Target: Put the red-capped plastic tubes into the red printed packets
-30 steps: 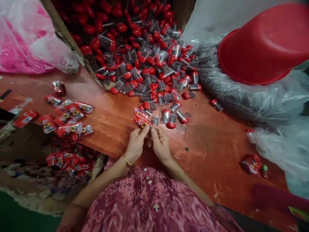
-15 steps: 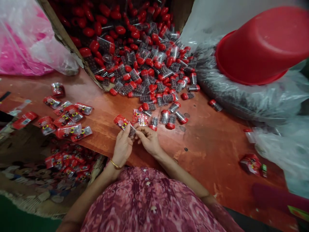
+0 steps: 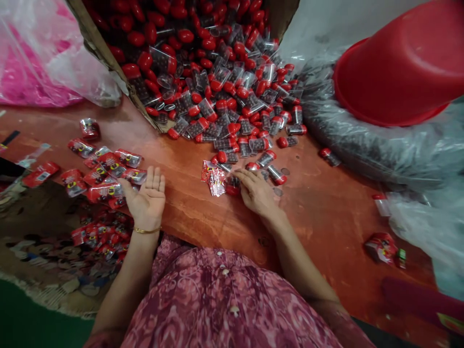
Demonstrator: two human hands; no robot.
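My left hand [image 3: 148, 198] is open, palm up and fingers stretched, with nothing in it. It is beside a loose pile of red printed packets [image 3: 105, 169] at the table's left edge. My right hand [image 3: 258, 191] reaches over the table, its fingers closed about a small clear tube with a red cap [image 3: 232, 186]. Its fingertips partly hide this tube, which still lies on the table. Touching or close beside it on the left are flat red-and-white printed sachets [image 3: 216, 181]. Several more red-capped tubes [image 3: 277, 175] lie just beyond the right hand.
A cardboard box [image 3: 103, 55] on its side spills many red-capped tubes [image 3: 217, 96] onto the table [image 3: 203, 217]. Below on the left, an open box holds red packets [image 3: 103, 237]. A red bucket [image 3: 395, 63] stands upside down on a plastic bag [image 3: 348, 140]; a pink-filled bag [image 3: 32, 58] sits left.
Both hands held a red packet between them earlier. Now they are apart: my left hand has moved left to the packet pile and opened, while my right has moved right to the tube.
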